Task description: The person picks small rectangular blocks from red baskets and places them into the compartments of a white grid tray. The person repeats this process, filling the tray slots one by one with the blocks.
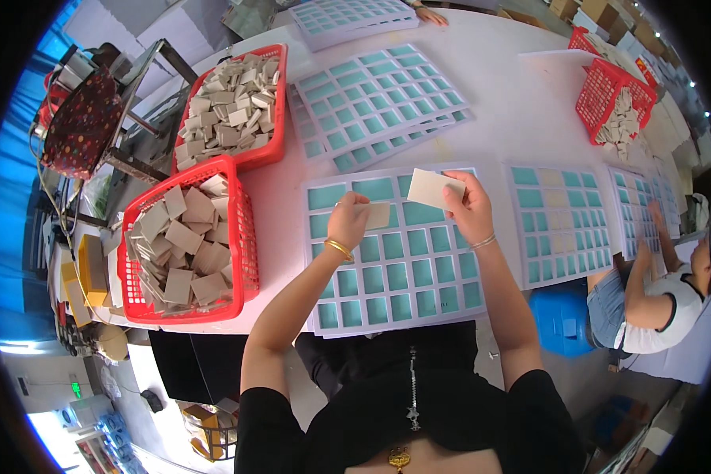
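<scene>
Black top: person's own black top (442,415), nearest the camera, gold pendant (400,457) at the neckline
Left hand: left hand (351,221) closed, pinching a beige tile (378,215) by one end, low over the near tray; cannot tell if the tile touches the tray
Right hand: right hand (470,207) gripping a second beige tile (434,188), thumb on top, fingers behind, tilted above the tray's far side; cannot tell if more tiles sit beneath it
Near tray: lavender compartment tray (396,275) with teal cells, flat on the table (498,114), at its near edge; visible cells look bare
Red baskets: front red basket (247,237) left of the tray, heaped with beige tiles; rear red basket (274,148) just behind it, also full
Spare trays: stacked trays (379,99) beyond the near one
Right side: partly filled tray (529,245) beside it, beige pieces in middle columns; co-worker's hand (656,213) at another tray farther right
Step in hand: looks like placing tiles into cells, filling barely begun
Next move: probably calls for squaring the left tile to a cell and lowering it flat, right one kept clear
</scene>
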`<state>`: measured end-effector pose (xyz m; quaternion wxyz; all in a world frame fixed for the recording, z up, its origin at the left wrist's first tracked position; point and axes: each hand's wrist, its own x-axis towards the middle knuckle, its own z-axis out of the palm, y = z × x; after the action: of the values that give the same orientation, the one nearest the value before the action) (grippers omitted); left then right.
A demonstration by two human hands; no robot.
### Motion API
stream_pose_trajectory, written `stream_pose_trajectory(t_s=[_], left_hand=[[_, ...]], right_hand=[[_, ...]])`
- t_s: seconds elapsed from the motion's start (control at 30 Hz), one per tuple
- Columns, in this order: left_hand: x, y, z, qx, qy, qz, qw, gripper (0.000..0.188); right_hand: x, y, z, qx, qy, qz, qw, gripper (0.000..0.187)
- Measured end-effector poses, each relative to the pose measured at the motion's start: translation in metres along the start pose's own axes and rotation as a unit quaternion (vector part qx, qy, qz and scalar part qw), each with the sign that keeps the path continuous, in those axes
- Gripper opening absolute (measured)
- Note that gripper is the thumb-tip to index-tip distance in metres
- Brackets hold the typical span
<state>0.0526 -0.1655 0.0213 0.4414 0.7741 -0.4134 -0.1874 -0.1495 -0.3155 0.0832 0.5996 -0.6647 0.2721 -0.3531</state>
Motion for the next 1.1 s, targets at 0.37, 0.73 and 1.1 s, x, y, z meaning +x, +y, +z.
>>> stream_pose_trajectory(t_s=[0.37,0.73,1.1], left_hand=[[-0.007,0.018,0.003,0.283,0.117,0.154,0.939,0.017],[-0.049,-0.009,-0.008,0.310,-0.073,0.210,0.924,0.027],[-0.039,0.007,-0.008,0.388,-0.169,0.169,0.890,0.035]], right_hand=[[0.000,0.004,-0.008,-0.008,0.044,0.048,0.998,0.031],[0.054,0.070,0.047,-0.143,-0.056,0.066,0.986,0.028],[0.078,0.110,0.083,-0.405,-0.077,-0.075,0.908,0.018]])
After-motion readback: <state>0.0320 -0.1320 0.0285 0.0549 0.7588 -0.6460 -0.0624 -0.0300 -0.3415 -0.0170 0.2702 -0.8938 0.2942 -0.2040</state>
